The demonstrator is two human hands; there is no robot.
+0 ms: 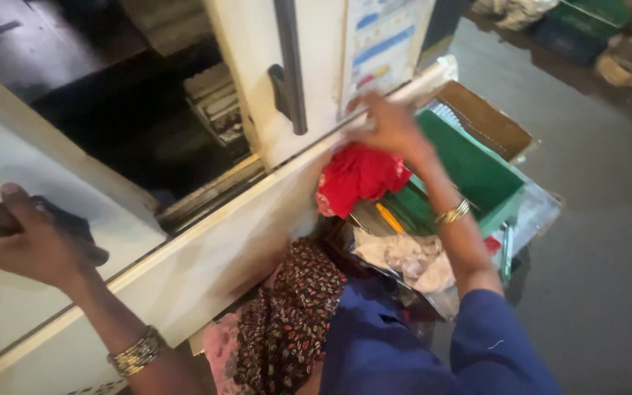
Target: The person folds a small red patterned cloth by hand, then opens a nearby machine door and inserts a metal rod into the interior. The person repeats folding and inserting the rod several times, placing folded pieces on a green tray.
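Observation:
My right hand (391,126) holds a red cloth (358,178) against the bottom edge of a white fridge door (316,66); the hand is blurred by motion. My left hand (27,241) grips the dark handle (67,223) of the other white door (31,183), which stands swung open at the left. Between the two doors the dark inside of the fridge (140,124) shows. Both wrists carry gold bangles.
Below my right arm stands a green crate (477,172) with a brown cardboard flap, paper and crumpled plastic beside it. A dark patterned cloth (294,314) hangs in front of me. Grey floor (594,241) stretches to the right, with more crates at the far top right.

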